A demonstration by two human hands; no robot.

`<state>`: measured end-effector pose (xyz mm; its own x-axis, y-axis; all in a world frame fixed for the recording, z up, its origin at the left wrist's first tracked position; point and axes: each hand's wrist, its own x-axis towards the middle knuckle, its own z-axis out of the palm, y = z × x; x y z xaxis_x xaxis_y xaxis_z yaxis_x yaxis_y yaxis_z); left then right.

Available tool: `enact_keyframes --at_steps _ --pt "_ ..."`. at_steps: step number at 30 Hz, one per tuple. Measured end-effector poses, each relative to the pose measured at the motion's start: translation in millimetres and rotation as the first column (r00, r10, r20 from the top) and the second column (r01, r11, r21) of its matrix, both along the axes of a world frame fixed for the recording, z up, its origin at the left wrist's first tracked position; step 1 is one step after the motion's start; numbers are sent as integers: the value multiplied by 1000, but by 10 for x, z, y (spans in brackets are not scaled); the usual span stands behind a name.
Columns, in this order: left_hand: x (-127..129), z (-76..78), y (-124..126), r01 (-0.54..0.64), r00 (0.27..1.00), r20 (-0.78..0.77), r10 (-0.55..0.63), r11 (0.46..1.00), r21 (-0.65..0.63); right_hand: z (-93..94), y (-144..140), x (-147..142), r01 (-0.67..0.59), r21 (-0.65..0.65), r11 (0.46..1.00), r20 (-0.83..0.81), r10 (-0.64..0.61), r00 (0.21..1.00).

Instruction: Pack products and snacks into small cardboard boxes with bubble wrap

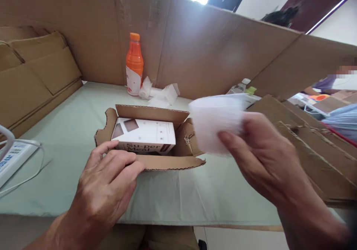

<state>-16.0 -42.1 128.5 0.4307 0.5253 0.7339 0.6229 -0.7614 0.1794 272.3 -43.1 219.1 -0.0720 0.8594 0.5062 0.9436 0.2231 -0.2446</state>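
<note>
A small open cardboard box point(167, 163) sits on the pale green table cover point(69, 138), its flaps spread. Inside it lies a white product carton point(145, 132) with brown squares and brown lettering on its side. My left hand point(107, 183) rests on the near left flap of the cardboard box, fingers touching its edge. My right hand point(262, 157) is raised to the right of the box and holds a white, blurred sheet of soft wrapping point(216, 125) above the box's right flap.
An orange bottle point(134, 64) stands at the back by crumpled white paper point(160, 93). Cardboard walls point(195, 45) surround the table; flattened cardboard point(309, 142) lies right. A white power strip point(13, 157) with cable sits at the left edge. Another person is partly visible far right.
</note>
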Motion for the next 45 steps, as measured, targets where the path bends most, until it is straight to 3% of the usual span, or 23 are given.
enact_keyframes --at_steps 3,6,8,13,15,22,30,35,38,42,45 --pt "15 6 57 5 1000 3 -5 999 36 162 254 -154 -12 -226 974 238 67 969" --pt "27 19 80 3 1000 10 -3 1000 26 249 451 -314 158 -406 900 538 95 838" --pt "36 24 76 4 1000 25 -5 1000 15 286 573 -408 264 -477 839 653 137 744" --pt "51 8 49 11 999 44 -12 1000 11 290 970 -544 182 -707 683 576 408 708" --pt "55 -5 39 11 999 41 -12 1000 17 265 1114 -576 197 -746 637 560 438 703" --pt "72 -32 -5 27 996 90 -26 999 -16 160 1139 -750 262 -566 782 678 261 687" --pt "64 -35 1 37 997 66 -38 999 9 -94 997 -572 99 -591 801 453 228 862" --pt "71 -56 9 7 999 43 -9 999 42 -200 920 -610 101 -570 815 423 186 887" --pt "86 -59 12 12 1000 27 -13 998 56 -239 870 -570 22 -559 829 330 198 923" --pt "72 -52 -36 6 997 79 -12 997 73 -198 591 -266 -170 -303 938 23 186 982" --pt "-28 -131 -104 -146 960 249 129 988 52 -256 224 91 -125 -81 989 -155 111 982"
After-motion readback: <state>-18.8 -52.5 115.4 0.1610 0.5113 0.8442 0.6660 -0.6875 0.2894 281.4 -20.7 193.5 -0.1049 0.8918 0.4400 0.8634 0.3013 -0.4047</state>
